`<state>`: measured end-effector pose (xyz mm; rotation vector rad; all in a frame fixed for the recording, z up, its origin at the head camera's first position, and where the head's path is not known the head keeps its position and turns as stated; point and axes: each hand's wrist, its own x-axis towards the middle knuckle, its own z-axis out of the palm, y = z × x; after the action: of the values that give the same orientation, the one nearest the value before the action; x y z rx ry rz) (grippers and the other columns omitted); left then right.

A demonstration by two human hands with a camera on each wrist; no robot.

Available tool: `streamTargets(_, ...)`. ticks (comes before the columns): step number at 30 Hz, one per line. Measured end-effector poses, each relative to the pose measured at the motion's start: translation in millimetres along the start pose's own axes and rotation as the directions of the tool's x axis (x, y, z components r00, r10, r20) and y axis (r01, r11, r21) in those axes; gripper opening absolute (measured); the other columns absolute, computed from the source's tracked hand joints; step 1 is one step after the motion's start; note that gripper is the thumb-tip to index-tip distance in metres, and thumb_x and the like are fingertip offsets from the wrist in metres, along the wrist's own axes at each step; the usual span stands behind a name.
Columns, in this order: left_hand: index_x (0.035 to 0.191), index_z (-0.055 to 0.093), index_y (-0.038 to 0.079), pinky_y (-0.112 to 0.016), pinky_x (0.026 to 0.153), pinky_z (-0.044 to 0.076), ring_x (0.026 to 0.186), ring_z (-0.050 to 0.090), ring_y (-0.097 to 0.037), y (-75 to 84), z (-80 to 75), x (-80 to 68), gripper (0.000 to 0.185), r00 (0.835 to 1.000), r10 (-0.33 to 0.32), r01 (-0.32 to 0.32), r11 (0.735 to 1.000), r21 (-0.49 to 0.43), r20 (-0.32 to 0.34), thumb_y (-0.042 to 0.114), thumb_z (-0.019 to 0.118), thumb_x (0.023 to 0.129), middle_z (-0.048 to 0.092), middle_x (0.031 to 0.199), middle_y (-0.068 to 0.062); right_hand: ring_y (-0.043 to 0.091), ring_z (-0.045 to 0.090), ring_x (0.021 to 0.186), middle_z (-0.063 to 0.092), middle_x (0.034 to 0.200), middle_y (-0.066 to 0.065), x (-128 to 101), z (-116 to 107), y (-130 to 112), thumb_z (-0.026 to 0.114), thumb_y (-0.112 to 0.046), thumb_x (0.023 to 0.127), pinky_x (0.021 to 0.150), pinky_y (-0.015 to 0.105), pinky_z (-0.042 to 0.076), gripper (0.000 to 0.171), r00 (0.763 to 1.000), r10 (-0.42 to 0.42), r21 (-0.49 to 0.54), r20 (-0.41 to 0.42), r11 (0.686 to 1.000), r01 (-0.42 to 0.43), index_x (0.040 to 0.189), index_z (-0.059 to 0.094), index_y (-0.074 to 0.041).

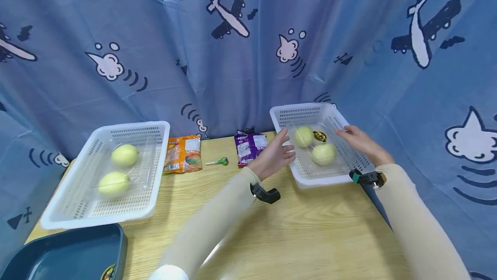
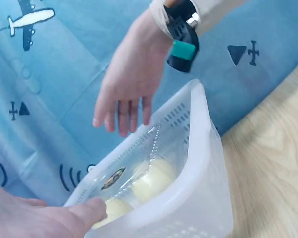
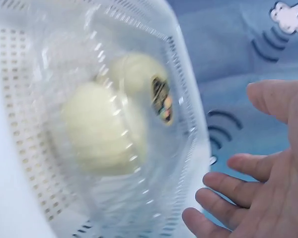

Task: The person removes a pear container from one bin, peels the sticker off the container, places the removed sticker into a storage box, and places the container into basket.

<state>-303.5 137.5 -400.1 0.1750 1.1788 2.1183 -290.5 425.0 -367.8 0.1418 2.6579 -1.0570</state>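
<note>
My left hand (image 1: 275,155) is beside the left rim of the right-hand white basket (image 1: 330,180), fingers extended and holding nothing. Over the opposite side, my right hand (image 1: 363,144) hovers with loosely spread fingers, apart from the contents in the right wrist view. Inside this basket lies a clear plastic box (image 3: 164,148) with two pale yellow-green round fruits (image 1: 324,154) and a dark oval sticker (image 1: 320,136) on it. In the left wrist view the left thumb (image 2: 92,210) overlaps the basket's near rim.
Another white basket (image 1: 157,176) at left holds a clear box with two similar fruits (image 1: 124,155). Between the baskets lie an orange snack bag (image 1: 182,155), a green lollipop (image 1: 223,161) and a purple bag (image 1: 248,147). A dark blue tray (image 1: 120,245) sits front left; a curtain (image 1: 174,34) hangs behind.
</note>
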Motion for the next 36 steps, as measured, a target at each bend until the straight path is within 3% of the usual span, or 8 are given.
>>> streamTargets(7,0.161,-0.012,0.006,-0.048,0.131,0.004,0.156,-0.007,-0.045,-13.4,8.8,20.3,0.097,0.998,-0.064,0.062,0.993,-0.105,-0.019,0.056,0.045,0.102,-0.012,0.165,-0.033,0.058,0.051,0.127,0.029,0.152,0.04,15,6,24,0.022,-0.067,0.103,0.094,0.062,0.055,0.093,0.997,0.049,0.06,0.067,0.997,-0.053,0.16,-0.002,0.002)
streamTargets(15,0.162,-0.012,0.013,-0.054,0.128,-0.007,0.155,-0.016,-0.042,-24.3,21.5,38.5,0.099,0.995,-0.082,0.078,0.994,-0.071,-0.063,0.058,0.049,0.098,-0.018,0.165,-0.029,0.052,0.061,0.118,0.042,0.146,0.037,21,14,28,0.025,-0.07,0.102,0.089,0.057,0.059,0.091,0.994,0.06,0.093,0.097,0.993,-0.069,0.161,0.012,-0.001)
streamTargets(20,0.161,0.018,0.013,-0.056,0.129,0.003,0.158,0.004,-0.039,-27.8,31.4,44.1,0.079,0.997,-0.061,0.063,0.997,0.037,-0.037,0.048,0.052,0.098,0.004,0.169,-0.021,0.044,0.068,0.105,0.049,0.134,0.035,26,15,30,0.027,-0.06,0.106,0.087,0.054,0.06,0.08,0.994,0.066,0.1,0.085,0.992,-0.075,0.152,0.03,0.006)
streamTargets(22,0.153,0.035,0.011,-0.056,0.128,0.014,0.155,0.02,-0.039,-28.5,36.1,44.1,0.064,0.998,-0.058,0.06,0.994,0.087,-0.022,0.041,0.053,0.098,0.019,0.166,-0.02,0.036,0.065,0.1,0.049,0.128,0.032,28,17,33,0.028,-0.054,0.107,0.085,0.048,0.059,0.075,0.994,0.081,0.111,0.074,0.99,-0.089,0.148,0.034,0.008)
streamTargets(25,0.137,0.053,0.01,-0.059,0.125,0.023,0.148,0.034,-0.041,-29.1,41.2,42.9,0.049,0.996,-0.056,0.065,0.986,0.15,-0.069,0.036,0.057,0.095,0.034,0.159,-0.018,0.034,0.057,0.104,0.044,0.132,0.031,31,19,37,0.027,-0.049,0.109,0.085,0.044,0.055,0.071,0.993,0.09,0.116,0.078,0.988,-0.099,0.15,0.031,0.008)
streamTargets(30,0.128,0.06,0.011,-0.062,0.125,0.018,0.147,0.033,-0.036,-29.9,42.5,41.9,0.045,0.982,-0.053,0.087,0.978,0.187,-0.179,0.033,0.064,0.09,0.039,0.154,-0.011,0.043,0.048,0.124,0.029,0.144,0.038,29,21,42,0.028,-0.052,0.108,0.094,0.052,0.057,0.079,0.98,0.116,0.161,0.161,0.977,-0.142,0.157,0.014,0.008)
streamTargets(33,0.128,0.06,0.009,-0.059,0.123,0.025,0.144,0.04,-0.04,-29.6,39.8,42.5,0.043,0.987,-0.063,0.086,0.984,0.153,-0.149,0.031,0.061,0.091,0.044,0.153,-0.017,0.049,0.04,0.134,0.023,0.148,0.039,27,21,42,0.031,-0.051,0.108,0.098,0.054,0.056,0.081,0.976,0.133,0.178,0.173,0.97,-0.164,0.158,0.009,0.009)
streamTargets(36,0.123,0.06,0.01,-0.06,0.125,0.02,0.146,0.037,-0.04,-28.7,37.6,42.1,0.038,0.99,-0.059,0.073,0.991,0.111,-0.128,0.029,0.061,0.09,0.045,0.153,-0.018,0.053,0.031,0.142,0.015,0.157,0.039,25,21,42,0.033,-0.046,0.109,0.102,0.054,0.054,0.077,0.977,0.136,0.206,0.164,0.964,-0.168,0.158,0.009,0.008)
